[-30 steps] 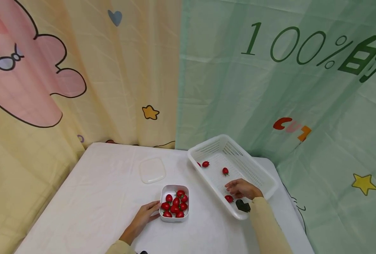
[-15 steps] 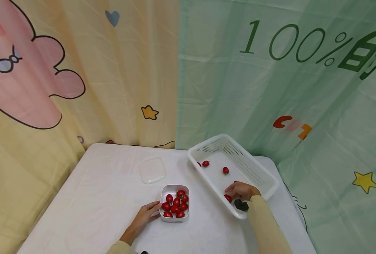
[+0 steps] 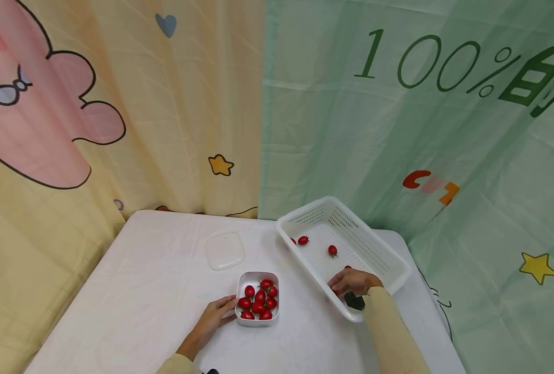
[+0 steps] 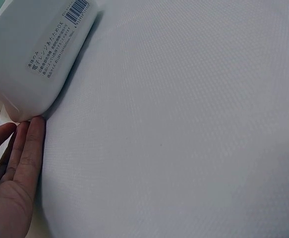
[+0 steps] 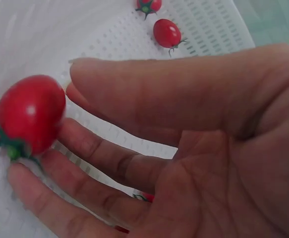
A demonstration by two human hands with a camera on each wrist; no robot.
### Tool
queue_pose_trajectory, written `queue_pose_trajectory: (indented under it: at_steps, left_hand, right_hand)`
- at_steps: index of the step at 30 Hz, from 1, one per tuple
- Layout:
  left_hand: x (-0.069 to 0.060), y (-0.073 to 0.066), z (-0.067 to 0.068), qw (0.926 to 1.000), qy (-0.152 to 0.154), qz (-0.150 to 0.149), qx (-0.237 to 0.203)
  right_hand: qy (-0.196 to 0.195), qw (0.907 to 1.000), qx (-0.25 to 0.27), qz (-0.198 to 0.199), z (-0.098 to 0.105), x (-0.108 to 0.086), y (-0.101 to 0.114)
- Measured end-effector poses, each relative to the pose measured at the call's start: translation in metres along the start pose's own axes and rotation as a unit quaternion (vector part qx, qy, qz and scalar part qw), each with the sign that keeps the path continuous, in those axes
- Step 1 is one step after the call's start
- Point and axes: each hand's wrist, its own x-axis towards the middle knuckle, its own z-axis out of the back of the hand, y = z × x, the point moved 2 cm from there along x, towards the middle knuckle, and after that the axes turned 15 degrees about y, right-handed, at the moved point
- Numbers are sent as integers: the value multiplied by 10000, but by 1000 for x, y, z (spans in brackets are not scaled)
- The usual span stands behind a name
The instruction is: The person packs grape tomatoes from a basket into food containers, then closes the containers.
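My left hand (image 3: 211, 322) rests beside a small white food container (image 3: 258, 323), its straight fingers touching the corner, as the left wrist view shows. Inside the container lie several red cherry tomatoes (image 3: 260, 296) with green stems. My right hand (image 3: 357, 281) is down in a white perforated basket (image 3: 319, 228). In the right wrist view, its fingertips lie against a cherry tomato (image 5: 32, 114) near the basket wall, and the thumb is close to the fruit without a clear pinch. The head view mostly hides this tomato behind the hand.
More cherry tomatoes are spread over the basket floor, one near the middle (image 3: 332, 250) and another towards the far left (image 3: 303, 240). A translucent square lid (image 3: 224, 251) lies behind the container on the white tablecloth (image 3: 155, 270). Printed curtains (image 3: 188, 104) hang behind the table.
My right hand has moved slightly left and lower in the basket, onto the tomato near its front wall, now mostly covering it. My left hand and the container have stayed put.
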Motion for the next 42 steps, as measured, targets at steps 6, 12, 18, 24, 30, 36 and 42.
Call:
queue_pose_trajectory:
  at_steps: [6, 12, 18, 24, 30, 36, 42]
  left_hand:
    - [2, 1, 1, 10000, -23, -1, 25]
    - [3, 2, 1, 9999, -132, 93, 26]
    - [4, 4, 1, 10000, -72, 57, 19]
    - [4, 4, 1, 9999, -143, 97, 1]
    - [5, 4, 1, 9997, -209, 150, 49]
    - [5, 3, 1, 9998, -184, 115, 44]
    - [5, 3, 1, 9997, -196, 134, 40]
  right_hand:
    - [293, 9994, -175, 21, -1, 4, 0]
    - [501, 9983, -169, 243, 1, 3, 2]
    - [674, 9953, -27, 689, 1, 1, 5]
    - [524, 9945, 200, 882, -2, -1, 12]
    - [388, 9918, 270, 1188, -4, -4, 17]
    - [103, 9894, 142, 1440, -6, -5, 19]
    - [-177, 9894, 132, 1438, -8, -5, 23]
